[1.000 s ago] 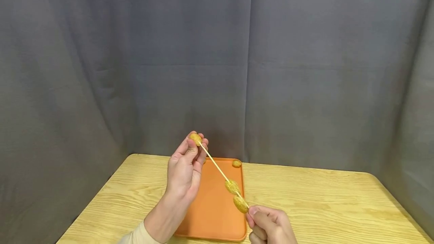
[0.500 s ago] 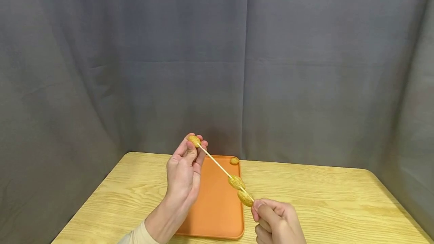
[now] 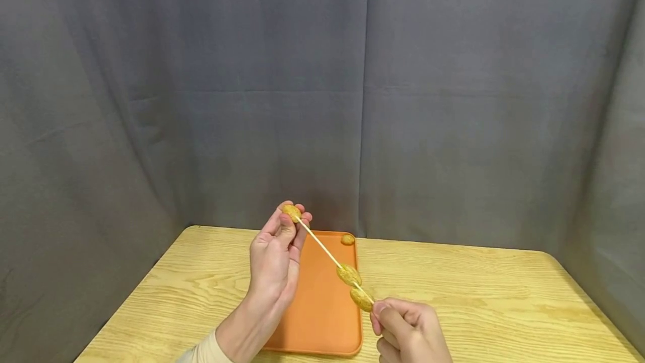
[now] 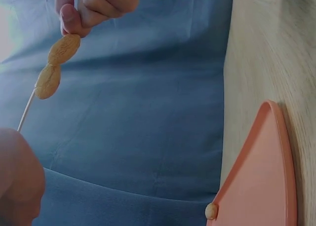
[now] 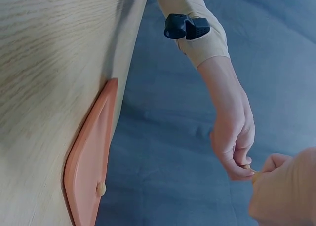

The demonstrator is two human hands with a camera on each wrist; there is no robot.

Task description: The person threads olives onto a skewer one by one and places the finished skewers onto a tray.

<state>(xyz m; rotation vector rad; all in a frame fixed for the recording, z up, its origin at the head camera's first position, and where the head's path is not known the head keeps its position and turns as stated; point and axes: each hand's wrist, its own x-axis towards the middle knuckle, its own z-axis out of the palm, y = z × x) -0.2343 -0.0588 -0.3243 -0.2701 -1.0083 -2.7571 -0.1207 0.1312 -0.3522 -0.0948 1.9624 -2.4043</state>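
The skewer (image 3: 319, 243) hangs slantwise in mid-air, two brown pieces (image 3: 347, 275) threaded near its low end. I have the right hand (image 3: 407, 329) pinching it just beyond them, the left hand (image 3: 274, 259) gripping a third piece (image 3: 291, 212) at the other end, depth unclear. I'd aim the skewer through that piece's middle and press gently, lest it split. An orange tray (image 3: 325, 312) lies on the counter (image 3: 484, 296).

Tilted skewer (image 3: 318, 242) holds 2 brn lumps (image 3: 349, 275), 3rd (image 3: 292, 212) @end.
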